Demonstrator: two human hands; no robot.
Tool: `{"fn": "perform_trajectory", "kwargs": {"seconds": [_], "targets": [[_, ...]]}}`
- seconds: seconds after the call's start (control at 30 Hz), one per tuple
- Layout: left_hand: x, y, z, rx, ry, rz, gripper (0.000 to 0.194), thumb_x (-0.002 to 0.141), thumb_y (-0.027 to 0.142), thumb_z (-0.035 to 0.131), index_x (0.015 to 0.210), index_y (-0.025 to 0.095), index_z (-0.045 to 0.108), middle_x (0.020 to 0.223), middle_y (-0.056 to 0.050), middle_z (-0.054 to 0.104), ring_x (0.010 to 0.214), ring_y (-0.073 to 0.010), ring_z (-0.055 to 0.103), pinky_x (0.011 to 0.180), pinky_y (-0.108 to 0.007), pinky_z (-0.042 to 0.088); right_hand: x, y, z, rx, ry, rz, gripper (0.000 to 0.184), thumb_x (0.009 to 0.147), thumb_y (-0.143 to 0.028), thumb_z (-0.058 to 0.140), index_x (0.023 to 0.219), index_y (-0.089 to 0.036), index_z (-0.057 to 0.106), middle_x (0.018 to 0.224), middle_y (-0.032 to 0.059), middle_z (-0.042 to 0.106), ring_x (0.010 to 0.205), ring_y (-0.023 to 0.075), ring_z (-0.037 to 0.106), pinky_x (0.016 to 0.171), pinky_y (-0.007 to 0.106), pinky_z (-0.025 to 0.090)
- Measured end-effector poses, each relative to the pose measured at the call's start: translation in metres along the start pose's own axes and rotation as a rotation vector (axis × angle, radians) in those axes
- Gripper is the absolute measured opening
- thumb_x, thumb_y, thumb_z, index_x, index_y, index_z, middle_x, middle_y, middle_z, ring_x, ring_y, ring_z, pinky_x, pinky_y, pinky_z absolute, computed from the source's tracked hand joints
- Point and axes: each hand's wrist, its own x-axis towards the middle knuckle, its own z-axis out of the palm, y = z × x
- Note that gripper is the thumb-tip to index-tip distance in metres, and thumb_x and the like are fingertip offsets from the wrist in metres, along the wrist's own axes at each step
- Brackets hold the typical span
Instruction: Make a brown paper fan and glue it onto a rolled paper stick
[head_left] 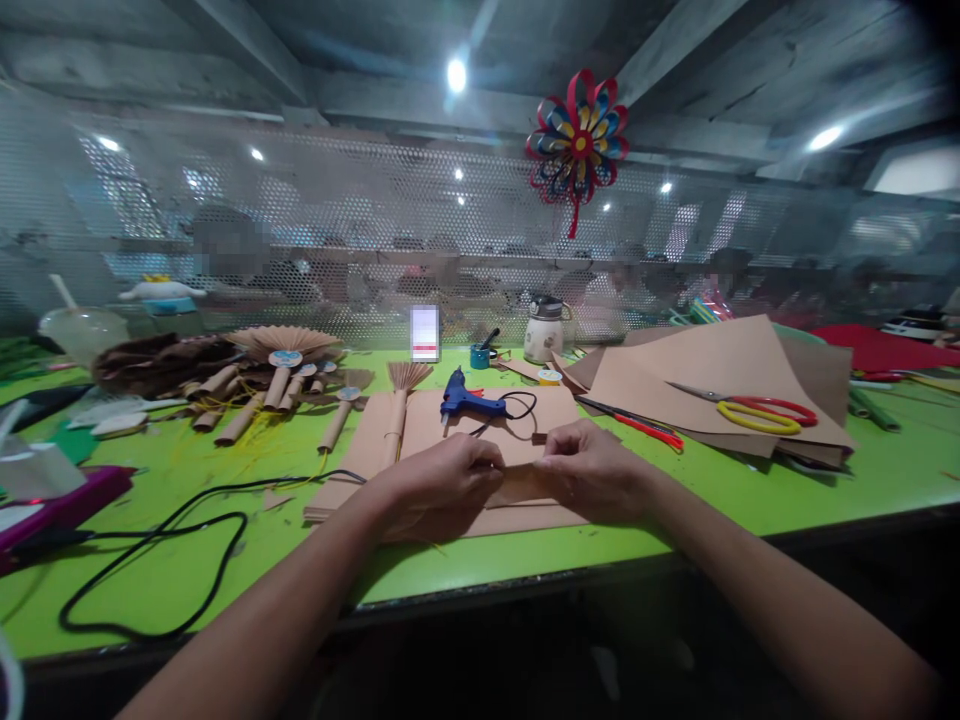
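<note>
My left hand [456,468] is closed, its thumb and fingers pinched at the left end of a piece of brown paper [525,487]. At the right end my right hand [589,462] pinches the same piece, with a small dark brown edge showing by its fingers. Both hands are low over a stack of brown paper sheets [379,415]. A blue glue gun [471,398] lies on that stack just beyond the hands, its black cord looped to the right. Left of it is a small pleated paper fan [403,405] with a rolled paper handle.
Finished paper fans with rolled handles [281,385] lie at left, near a coiled black cable [225,520] and a purple power strip [67,510]. Yellow-and-red scissors [765,412] rest on large brown sheets [690,375] at right. A phone [424,333] and a bottle [544,332] stand behind.
</note>
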Motion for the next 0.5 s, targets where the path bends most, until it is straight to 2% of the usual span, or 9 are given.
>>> {"fn": "perform_trajectory", "kwargs": {"seconds": [0.1,0.23,0.33,0.37,0.43,0.5], "targets": [[0.000,0.000,-0.002,-0.046,0.017,-0.022,0.026,0.085,0.035,0.046,0.073,0.016,0.058,0.064,0.002,0.050,0.062,-0.0117,0.043,0.055,-0.021,0.030,0.003,0.001,-0.003,0.072,0.052,0.014,0.032,0.072,-0.037,0.075,0.061,-0.013,0.057,0.048,-0.0036,0.050,0.043,0.0061,0.040,0.042,0.019,0.028],[0.002,0.002,-0.007,-0.233,0.014,-0.001,0.032,0.086,0.044,0.049,0.072,0.015,0.054,0.064,0.003,0.044,0.061,-0.0104,0.040,0.056,-0.021,0.030,0.007,-0.002,-0.010,0.223,0.007,-0.075,0.034,0.081,-0.041,0.067,0.063,-0.013,0.060,0.051,-0.0019,0.053,0.046,0.0071,0.045,0.046,0.019,0.035],[0.002,0.005,-0.009,-0.419,-0.038,0.025,0.035,0.085,0.047,0.053,0.074,0.014,0.055,0.064,0.004,0.045,0.059,-0.0094,0.040,0.056,-0.021,0.032,0.007,-0.007,-0.012,0.368,-0.025,-0.108,0.025,0.081,-0.038,0.068,0.086,-0.014,0.068,0.073,0.0023,0.064,0.062,0.0097,0.057,0.059,0.020,0.045],[0.002,0.006,-0.009,-0.482,-0.056,0.030,0.035,0.084,0.048,0.055,0.076,0.014,0.056,0.064,0.003,0.046,0.059,-0.0092,0.040,0.057,-0.021,0.032,0.005,-0.009,-0.011,0.391,-0.057,-0.099,0.028,0.078,-0.035,0.071,0.098,-0.016,0.068,0.083,0.0036,0.066,0.070,0.0116,0.060,0.065,0.021,0.048],[0.002,0.009,-0.005,-0.597,-0.105,0.035,0.034,0.083,0.047,0.058,0.076,0.014,0.057,0.061,0.003,0.048,0.057,-0.0087,0.041,0.057,-0.021,0.033,0.002,-0.011,-0.008,0.390,-0.171,-0.076,0.047,0.071,-0.029,0.078,0.115,-0.019,0.064,0.098,0.0054,0.067,0.084,0.0160,0.063,0.074,0.026,0.050],[0.001,0.012,0.000,-0.699,-0.184,0.037,0.034,0.082,0.046,0.060,0.074,0.014,0.058,0.059,0.003,0.051,0.056,-0.0085,0.043,0.059,-0.022,0.035,-0.002,-0.012,-0.004,0.354,-0.281,-0.072,0.047,0.070,-0.026,0.079,0.114,-0.018,0.066,0.099,0.0066,0.067,0.088,0.0184,0.063,0.077,0.029,0.051]]}}
